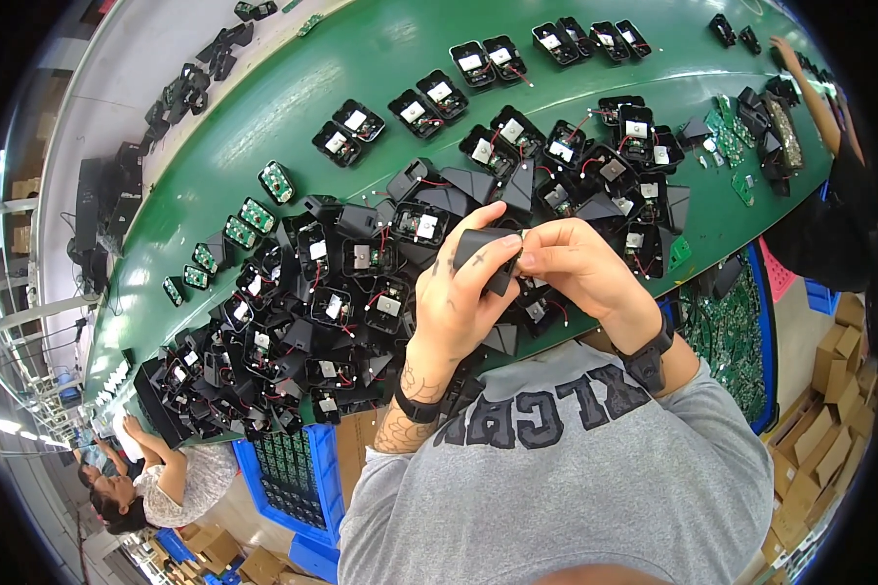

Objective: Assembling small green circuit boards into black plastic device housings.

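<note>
My left hand (pixel 458 297) is wrapped round a black plastic housing (pixel 476 241) and holds it above the pile at the bench's near edge. My right hand (pixel 590 273) is closed at the housing's right side, thumb and fingertips pinched together; what sits between them is too small and covered to make out. Below and around both hands lie many black housings (pixel 369 258), jumbled together, several with white or silver blocks and thin red wires inside. The inside of the held housing is hidden from view.
Paired open housings (pixel 420 112) line the green bench (pixel 254 127), with housings holding green circuit boards (pixel 257 214) at left. Loose boards (pixel 732 127) lie at right. Blue crates (pixel 332 487) of boards stand below the edge. Co-workers sit at lower left (pixel 180 478) and far right (pixel 800 78).
</note>
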A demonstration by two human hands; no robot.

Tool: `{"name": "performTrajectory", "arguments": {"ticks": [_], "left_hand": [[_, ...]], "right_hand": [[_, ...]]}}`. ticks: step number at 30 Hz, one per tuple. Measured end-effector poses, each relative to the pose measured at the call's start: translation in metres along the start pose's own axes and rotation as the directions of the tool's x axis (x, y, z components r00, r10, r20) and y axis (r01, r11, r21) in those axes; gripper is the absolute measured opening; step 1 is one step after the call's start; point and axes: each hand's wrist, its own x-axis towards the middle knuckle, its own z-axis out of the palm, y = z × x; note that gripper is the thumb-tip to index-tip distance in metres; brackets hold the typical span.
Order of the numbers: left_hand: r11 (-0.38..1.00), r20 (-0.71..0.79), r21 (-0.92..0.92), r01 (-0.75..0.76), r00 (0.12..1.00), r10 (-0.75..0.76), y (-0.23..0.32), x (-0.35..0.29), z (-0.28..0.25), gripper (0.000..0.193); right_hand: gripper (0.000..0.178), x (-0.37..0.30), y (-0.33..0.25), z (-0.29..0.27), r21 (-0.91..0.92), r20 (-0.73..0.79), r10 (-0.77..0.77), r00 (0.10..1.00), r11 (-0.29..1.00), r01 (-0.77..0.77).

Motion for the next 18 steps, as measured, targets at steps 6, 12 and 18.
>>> {"name": "performTrajectory", "arguments": {"ticks": [6,12,18], "left_hand": [[1.000,-0.064,0.009,-0.011,0.998,0.012,0.000,0.000,0.006,0.054],[0.997,-0.070,-0.070,0.026,0.997,-0.031,-0.001,-0.003,0.011,0.052],[0.999,-0.033,-0.007,-0.039,0.999,0.038,0.004,-0.001,0.010,0.052]], "right_hand": [[0.009,-0.005,0.006,0.004,0.021,-0.101,-0.047,0.994,0.999,0.049],[0.010,-0.009,0.006,0.004,0.079,-0.131,-0.030,0.991,0.996,0.041],[0.015,-0.008,0.019,-0.012,0.333,0.031,0.024,0.999,0.942,-0.033]]}}
